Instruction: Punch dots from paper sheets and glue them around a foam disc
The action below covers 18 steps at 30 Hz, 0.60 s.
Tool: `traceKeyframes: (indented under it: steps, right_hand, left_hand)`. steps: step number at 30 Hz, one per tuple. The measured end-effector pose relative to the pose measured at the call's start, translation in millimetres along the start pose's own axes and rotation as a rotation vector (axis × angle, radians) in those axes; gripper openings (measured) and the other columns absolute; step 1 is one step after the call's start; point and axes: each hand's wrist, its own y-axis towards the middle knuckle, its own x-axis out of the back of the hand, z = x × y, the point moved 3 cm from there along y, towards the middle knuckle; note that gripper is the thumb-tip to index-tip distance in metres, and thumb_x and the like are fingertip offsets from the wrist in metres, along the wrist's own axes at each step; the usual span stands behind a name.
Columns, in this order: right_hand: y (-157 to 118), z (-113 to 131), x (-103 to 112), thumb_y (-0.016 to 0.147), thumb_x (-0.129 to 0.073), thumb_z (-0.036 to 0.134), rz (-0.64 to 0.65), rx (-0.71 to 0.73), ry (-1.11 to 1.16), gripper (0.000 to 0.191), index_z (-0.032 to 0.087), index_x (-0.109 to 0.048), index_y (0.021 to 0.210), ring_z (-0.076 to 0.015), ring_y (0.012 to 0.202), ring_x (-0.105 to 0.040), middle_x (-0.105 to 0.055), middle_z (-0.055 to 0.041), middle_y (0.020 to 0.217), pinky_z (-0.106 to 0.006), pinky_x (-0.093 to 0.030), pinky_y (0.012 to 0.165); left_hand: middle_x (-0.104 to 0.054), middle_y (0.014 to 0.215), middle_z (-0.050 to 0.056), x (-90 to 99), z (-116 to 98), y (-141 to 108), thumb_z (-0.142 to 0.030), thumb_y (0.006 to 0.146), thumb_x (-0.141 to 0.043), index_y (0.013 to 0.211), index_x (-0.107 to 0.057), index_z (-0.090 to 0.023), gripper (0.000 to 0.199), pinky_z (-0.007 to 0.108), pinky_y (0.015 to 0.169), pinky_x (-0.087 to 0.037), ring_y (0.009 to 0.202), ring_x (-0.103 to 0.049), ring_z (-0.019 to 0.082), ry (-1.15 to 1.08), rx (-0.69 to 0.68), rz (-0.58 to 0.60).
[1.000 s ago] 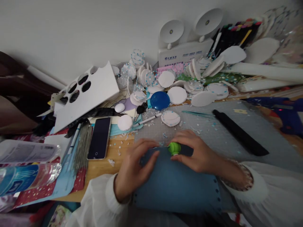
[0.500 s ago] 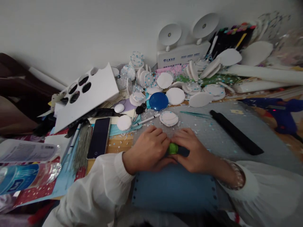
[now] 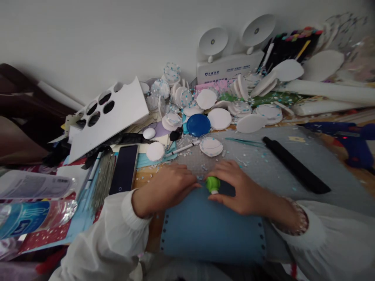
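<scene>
Handling of the green piece (image 3: 213, 184) above the blue sheet (image 3: 212, 232) appears to be the step in hand; next, a steady pinch is likely required. The piece is held between thumb and fingers of the half-curled right hand (image 3: 244, 191). Beside it, the left hand (image 3: 170, 186) is nearly straight-fingered; whether anything is gripped cannot be told.

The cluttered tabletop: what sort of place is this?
Probably a craft workspace, judging by the dark blue pistol-shaped glue gun, the flat grey cutting mat and the many round white foam-like discs.
</scene>
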Motion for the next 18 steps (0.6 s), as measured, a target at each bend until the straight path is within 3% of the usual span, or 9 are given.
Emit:
traceKeyframes:
  steps: [5,11,18]
  right_hand:
    - [0.9,-1.9,0.1,0.079,-0.069,0.031,0.017,-0.017,0.01,0.029,0.018,-0.061,0.104,-0.0263,0.095,-0.058,-0.065,-0.0091,0.097,-0.042,-0.042,0.086]
    - [2.3,-7.5,-5.6,0.076,-0.074,0.04,0.114,-0.029,0.074,0.038,0.02,-0.061,0.106,-0.0266,0.101,-0.058,-0.067,-0.0078,0.101,-0.042,-0.042,0.088]
    - [-2.3,-7.5,-6.2,0.074,-0.075,0.038,-0.016,-0.118,0.103,0.034,0.017,-0.063,0.098,-0.0276,0.095,-0.059,-0.066,-0.0107,0.098,-0.041,-0.044,0.083]
  left_hand:
    - [-0.061,0.07,0.005,0.7,3.5,-6.7,-0.029,0.098,-0.04,0.073,-0.061,-0.015,0.036,0.029,0.068,-0.043,0.07,-0.058,0.017,-0.014,-0.013,-0.07]
    - [-0.062,0.071,0.005,3.2,2.9,-6.2,-0.026,0.097,-0.042,0.074,-0.061,-0.014,0.033,0.028,0.067,-0.043,0.071,-0.058,0.017,-0.035,0.009,-0.071]
    - [-0.063,0.072,0.005,-1.1,3.3,-5.0,-0.027,0.098,-0.041,0.075,-0.061,-0.015,0.033,0.029,0.067,-0.042,0.071,-0.058,0.018,-0.02,0.006,-0.091]
